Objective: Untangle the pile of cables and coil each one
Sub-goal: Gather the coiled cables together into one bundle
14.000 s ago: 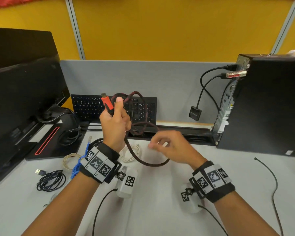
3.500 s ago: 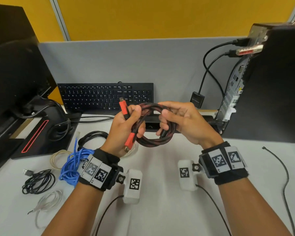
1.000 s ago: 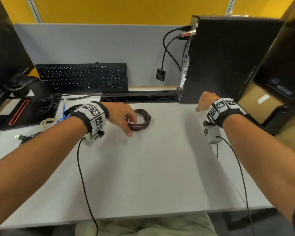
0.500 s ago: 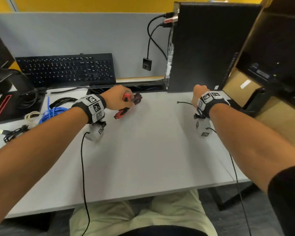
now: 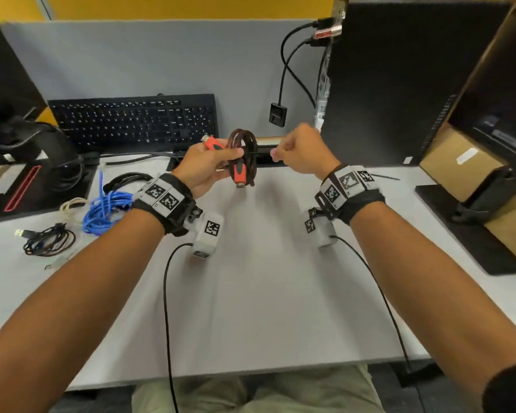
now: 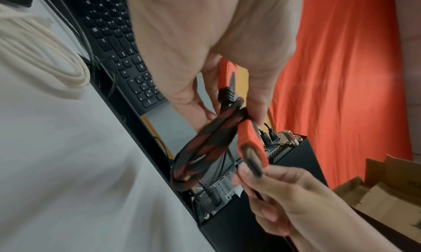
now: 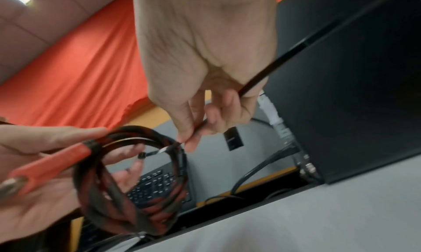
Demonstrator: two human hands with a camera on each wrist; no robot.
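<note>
A red-and-black braided cable coil (image 5: 246,150) with orange-red plugs is held upright above the desk by my left hand (image 5: 227,156). Its thumb and fingers clamp the loops and one plug (image 6: 250,144). My right hand (image 5: 276,155) is just right of the coil and pinches a thin black tie strip (image 7: 273,64). The strip's tip reaches into the coil's ring (image 7: 136,201). The left wrist view shows the coil (image 6: 205,147) hanging below the left hand's fingers, with the right hand's fingers (image 6: 284,201) close under the plug.
At the left of the desk (image 5: 251,293) lie a blue cable bundle (image 5: 108,207), a black coil (image 5: 128,180), a beige cable (image 5: 72,207) and a black USB cable (image 5: 48,241). A keyboard (image 5: 131,120) stands behind, a PC tower (image 5: 399,84) at the right, a monitor base (image 5: 27,174) at the left.
The left hand has lifted the coil off the desk and turned it upright. The right hand has come in from beside the tower with the black strip to meet the coil.
</note>
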